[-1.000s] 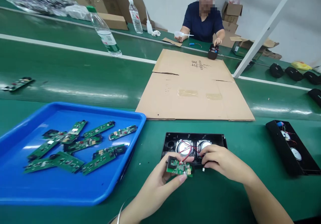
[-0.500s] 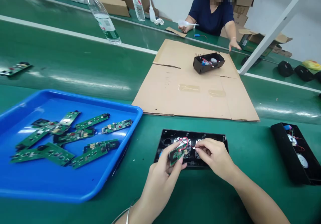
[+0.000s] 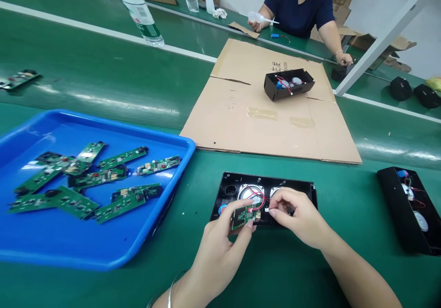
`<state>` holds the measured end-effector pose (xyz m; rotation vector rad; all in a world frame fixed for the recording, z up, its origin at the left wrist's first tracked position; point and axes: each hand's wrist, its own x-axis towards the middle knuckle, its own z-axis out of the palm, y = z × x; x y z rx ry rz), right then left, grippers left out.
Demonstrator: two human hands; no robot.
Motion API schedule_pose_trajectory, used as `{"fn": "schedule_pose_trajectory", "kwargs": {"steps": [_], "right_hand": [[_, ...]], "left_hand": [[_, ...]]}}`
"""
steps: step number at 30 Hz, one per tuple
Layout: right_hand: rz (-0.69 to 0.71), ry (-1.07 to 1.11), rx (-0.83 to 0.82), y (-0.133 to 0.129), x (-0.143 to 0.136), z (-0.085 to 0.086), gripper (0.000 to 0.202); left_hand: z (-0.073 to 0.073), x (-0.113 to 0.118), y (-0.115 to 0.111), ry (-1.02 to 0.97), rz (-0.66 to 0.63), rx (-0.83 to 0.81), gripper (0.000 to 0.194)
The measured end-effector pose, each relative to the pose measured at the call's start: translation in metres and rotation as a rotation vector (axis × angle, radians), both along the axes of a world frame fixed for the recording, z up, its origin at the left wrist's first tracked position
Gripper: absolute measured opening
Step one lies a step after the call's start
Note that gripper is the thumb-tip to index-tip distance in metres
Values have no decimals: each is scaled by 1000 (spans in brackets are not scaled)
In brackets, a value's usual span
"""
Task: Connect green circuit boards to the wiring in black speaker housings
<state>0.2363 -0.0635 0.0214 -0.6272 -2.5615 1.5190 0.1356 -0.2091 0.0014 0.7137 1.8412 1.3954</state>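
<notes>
A black speaker housing (image 3: 220,193) lies open side up on the green bench, with two round speakers and red and black wires in it. Over its front left part, my left hand (image 3: 220,248) pinches a green circuit board (image 3: 245,214) between thumb and fingers; a red wire runs from the board. Just to the right, my right hand (image 3: 299,216) has thumb and forefinger closed on a small white connector (image 3: 267,210), a short gap from the board. The fingers of my right hand partly hide the right speaker.
At the left stands a blue tray (image 3: 117,257) with several green boards. Behind the housing lies a cardboard sheet (image 3: 220,110) bearing another black housing (image 3: 289,87). A third housing (image 3: 396,207) is at the right. Across the bench, a person (image 3: 303,9) holds a white bottle.
The view has shifted slightly. My left hand has tilted the board, and the white connector now sits lower beside it. The person's free hand has moved right to a dark object.
</notes>
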Motion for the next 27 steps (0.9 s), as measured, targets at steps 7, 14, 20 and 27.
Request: {"fn": "schedule_pose_trajectory", "kwargs": {"steps": [7,14,20,27], "right_hand": [[221,235,469,-4,1,-6,14],[358,305,856,-4,1,-3,20],[358,341,1099,-14,1,-3,19],[273,346,1107,-22,2,-11,17]], "left_hand": [[4,-2,4,24,-30,-8,24],[4,-4,5,79,-101,-36,26],[10,-5,8,150,-123,-66,31],[13,0,8,196,-88,-97,31]]}}
